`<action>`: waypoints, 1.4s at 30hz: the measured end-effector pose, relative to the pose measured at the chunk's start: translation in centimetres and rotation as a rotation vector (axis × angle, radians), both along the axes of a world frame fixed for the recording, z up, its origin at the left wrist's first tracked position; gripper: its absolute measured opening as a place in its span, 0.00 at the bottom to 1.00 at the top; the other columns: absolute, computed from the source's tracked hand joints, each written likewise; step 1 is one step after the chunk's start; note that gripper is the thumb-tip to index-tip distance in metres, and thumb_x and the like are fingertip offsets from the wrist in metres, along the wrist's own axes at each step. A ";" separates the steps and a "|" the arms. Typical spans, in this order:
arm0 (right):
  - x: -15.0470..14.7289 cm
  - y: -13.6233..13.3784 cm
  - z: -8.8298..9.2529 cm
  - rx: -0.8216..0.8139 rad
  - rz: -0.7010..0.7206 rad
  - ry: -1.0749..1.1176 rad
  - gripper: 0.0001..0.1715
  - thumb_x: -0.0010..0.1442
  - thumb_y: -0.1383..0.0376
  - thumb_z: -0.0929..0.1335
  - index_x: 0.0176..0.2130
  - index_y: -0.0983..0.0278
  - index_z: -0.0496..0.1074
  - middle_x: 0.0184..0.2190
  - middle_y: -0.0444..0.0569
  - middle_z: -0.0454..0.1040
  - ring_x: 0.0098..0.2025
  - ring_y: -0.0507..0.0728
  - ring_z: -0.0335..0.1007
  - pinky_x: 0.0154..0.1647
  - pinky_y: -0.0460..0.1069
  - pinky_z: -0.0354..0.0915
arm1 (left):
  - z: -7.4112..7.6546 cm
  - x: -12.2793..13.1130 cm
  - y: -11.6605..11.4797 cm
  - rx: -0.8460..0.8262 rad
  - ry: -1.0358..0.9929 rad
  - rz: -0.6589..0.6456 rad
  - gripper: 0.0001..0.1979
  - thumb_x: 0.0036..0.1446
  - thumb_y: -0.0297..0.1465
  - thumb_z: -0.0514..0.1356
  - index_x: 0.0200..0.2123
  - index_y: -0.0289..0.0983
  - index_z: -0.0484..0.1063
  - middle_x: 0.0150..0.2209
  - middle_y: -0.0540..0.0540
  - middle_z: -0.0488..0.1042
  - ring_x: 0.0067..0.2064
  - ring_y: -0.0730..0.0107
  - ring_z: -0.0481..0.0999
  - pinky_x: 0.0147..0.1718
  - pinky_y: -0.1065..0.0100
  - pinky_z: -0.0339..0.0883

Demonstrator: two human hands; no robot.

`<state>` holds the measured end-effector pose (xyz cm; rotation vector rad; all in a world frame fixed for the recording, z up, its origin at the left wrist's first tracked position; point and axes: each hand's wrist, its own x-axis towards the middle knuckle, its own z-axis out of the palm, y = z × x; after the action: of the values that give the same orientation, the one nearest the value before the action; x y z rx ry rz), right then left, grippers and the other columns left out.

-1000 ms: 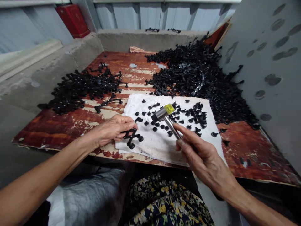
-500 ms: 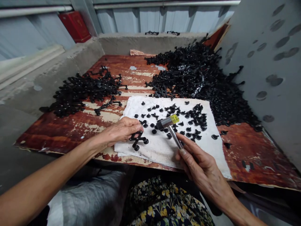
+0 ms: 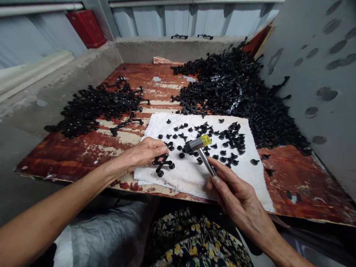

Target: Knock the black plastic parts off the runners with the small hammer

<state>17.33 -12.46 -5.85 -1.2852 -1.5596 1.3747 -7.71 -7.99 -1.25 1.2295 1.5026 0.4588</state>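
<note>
My left hand (image 3: 147, 150) is closed on a black jointed bracket (image 3: 162, 163) with round feet, at the left side of a white cloth (image 3: 194, 181). Part of the bracket is hidden by the fingers. In my right hand (image 3: 232, 187) is a small mallet (image 3: 198, 144) with a metal handle, one black face and one yellow face. Its head hangs over the cloth, apart from the bracket. Several small black round-based pegs (image 3: 223, 152) lie scattered on the cloth, most thickly to the right.
A large heap of black brackets (image 3: 222, 81) covers the back right of the worn red-brown board (image 3: 111, 148). A smaller pile of assembled brackets (image 3: 100, 107) lies at the left. Concrete ledges (image 3: 155, 50) and a grey panel (image 3: 308, 89) border the board. A red box (image 3: 86, 29) stands at the back left.
Hardly anything differs: the view has shifted very slightly. Both hands keep their hold on the bracket and the mallet, in nearly the same places.
</note>
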 end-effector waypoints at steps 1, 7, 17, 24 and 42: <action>0.0 0.0 0.0 -0.005 0.000 0.006 0.28 0.65 0.57 0.64 0.61 0.63 0.67 0.26 0.45 0.70 0.19 0.48 0.51 0.15 0.43 0.50 | 0.0 0.0 0.0 0.000 0.009 -0.005 0.20 0.42 0.47 0.60 0.25 0.34 0.68 0.19 0.55 0.59 0.19 0.81 0.51 0.17 0.75 0.41; 0.2 0.1 -0.1 -0.009 0.009 0.001 0.28 0.65 0.58 0.63 0.62 0.63 0.66 0.27 0.45 0.70 0.19 0.48 0.51 0.14 0.43 0.49 | -0.4 -0.1 0.3 0.040 0.088 -0.059 0.19 0.45 0.47 0.56 0.25 0.35 0.67 0.19 0.53 0.59 0.20 0.79 0.53 0.18 0.74 0.44; 0.1 0.3 0.4 0.263 0.092 -0.169 0.25 0.66 0.65 0.61 0.60 0.67 0.68 0.31 0.50 0.78 0.31 0.54 0.75 0.34 0.49 0.73 | -0.4 -1.1 1.4 0.220 0.353 -0.293 0.15 0.53 0.37 0.53 0.19 0.39 0.56 0.18 0.55 0.54 0.21 0.77 0.54 0.20 0.71 0.46; -0.6 2.5 2.1 0.737 0.231 -0.341 0.29 0.63 0.76 0.58 0.62 0.70 0.64 0.45 0.59 0.78 0.38 0.55 0.77 0.42 0.51 0.75 | -0.5 -2.1 2.3 0.148 0.345 -0.361 0.13 0.52 0.37 0.54 0.19 0.38 0.58 0.18 0.54 0.57 0.21 0.76 0.55 0.21 0.70 0.46; -1.7 3.7 3.0 0.983 0.320 -0.695 0.39 0.58 0.79 0.56 0.66 0.65 0.55 0.29 0.48 0.67 0.20 0.52 0.58 0.18 0.46 0.60 | 0.0 -2.5 2.9 0.139 0.333 -0.478 0.14 0.53 0.36 0.53 0.19 0.38 0.58 0.19 0.53 0.57 0.21 0.76 0.54 0.20 0.70 0.47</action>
<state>15.59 -8.80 -2.85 -0.8971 -2.5186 0.1200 -10.25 -5.06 -1.21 1.7818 1.3967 0.0384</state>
